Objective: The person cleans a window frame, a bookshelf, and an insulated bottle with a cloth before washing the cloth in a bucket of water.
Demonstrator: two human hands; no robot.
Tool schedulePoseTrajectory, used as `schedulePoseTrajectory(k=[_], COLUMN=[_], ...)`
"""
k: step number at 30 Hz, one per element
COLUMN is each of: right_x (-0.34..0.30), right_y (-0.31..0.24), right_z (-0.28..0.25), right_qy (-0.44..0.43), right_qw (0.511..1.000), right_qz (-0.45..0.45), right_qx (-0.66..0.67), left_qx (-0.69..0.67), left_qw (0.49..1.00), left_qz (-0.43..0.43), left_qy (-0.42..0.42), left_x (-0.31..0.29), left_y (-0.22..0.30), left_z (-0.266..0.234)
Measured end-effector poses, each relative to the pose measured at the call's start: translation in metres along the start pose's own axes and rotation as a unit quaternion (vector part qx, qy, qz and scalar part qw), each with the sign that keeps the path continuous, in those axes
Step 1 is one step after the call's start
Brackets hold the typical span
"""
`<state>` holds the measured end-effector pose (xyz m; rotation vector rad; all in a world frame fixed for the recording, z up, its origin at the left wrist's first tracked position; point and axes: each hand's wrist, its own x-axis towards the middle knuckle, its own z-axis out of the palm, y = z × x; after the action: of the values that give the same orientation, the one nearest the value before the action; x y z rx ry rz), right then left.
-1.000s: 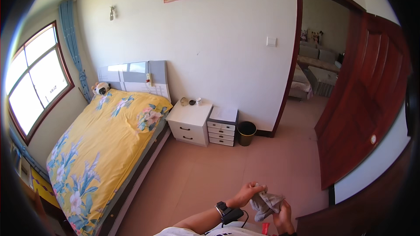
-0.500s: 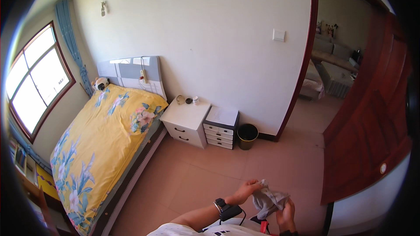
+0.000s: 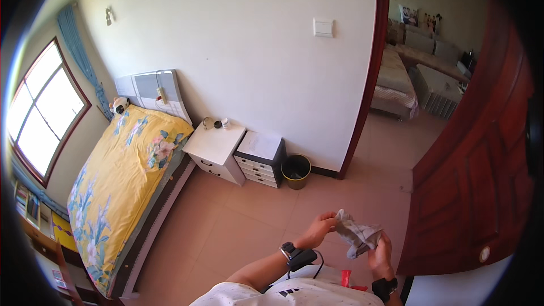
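A crumpled grey cloth [image 3: 358, 236] hangs in front of my body, stretched between my two hands. My left hand [image 3: 321, 230] pinches its left end, fingers closed. On the other side, my right hand [image 3: 381, 256] grips the right end, with the thumb up along the cloth. Folds hide the cloth's full shape, so I cannot tell if it is a rag or a garment. Each wrist wears a black strapped device, and a cable loops from the left one. Something red [image 3: 346, 277] shows at my waist, against my white shirt.
A bed [image 3: 133, 164] with a yellow floral cover stands at left. Along the wall are a white nightstand [image 3: 212, 150], a small drawer unit [image 3: 259, 156] and a black bin [image 3: 296, 171]. At right, a dark red door [image 3: 464, 192] stands open beside a doorway to another room.
The view has turned toward the right, showing more of the doorway. My hands and the cloth have moved slightly up and right in the picture, both hands still holding it.
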<state>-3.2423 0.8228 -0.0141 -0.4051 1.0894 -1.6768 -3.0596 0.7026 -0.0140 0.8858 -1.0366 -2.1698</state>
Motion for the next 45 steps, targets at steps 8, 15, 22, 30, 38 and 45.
schedulePoseTrajectory(k=[8,15,22,30,38,45], right_x=[0.068,0.151,0.26,0.349,0.426,0.499], right_y=[-0.012,-0.036,-0.083,-0.104,-0.123,-0.192], right_z=[-0.053,-0.073,-0.071,-0.068,-0.088,-0.117], right_qy=[0.074,0.051,0.066,0.139,0.082,-0.088], right_qw=[0.996,0.998,0.998,0.989,0.989,0.959], right_qz=[0.007,-0.013,-0.001,0.054,0.117,-0.031], right_qx=[0.057,0.04,0.012,-0.012,0.025,-0.266], left_qx=[0.024,0.317,0.094,0.163,0.114,0.064], left_qw=[0.999,0.947,0.992,0.985,0.985,0.989], left_qz=[-0.04,0.014,-0.053,-0.044,-0.115,-0.078], left_qy=[0.005,-0.052,-0.065,-0.037,0.057,0.108], left_x=[0.08,0.181,0.288,0.369,0.419,0.478], left_y=[0.014,0.018,0.05,0.085,0.082,0.095], left_z=[0.047,0.056,0.066,0.067,0.073,0.125])
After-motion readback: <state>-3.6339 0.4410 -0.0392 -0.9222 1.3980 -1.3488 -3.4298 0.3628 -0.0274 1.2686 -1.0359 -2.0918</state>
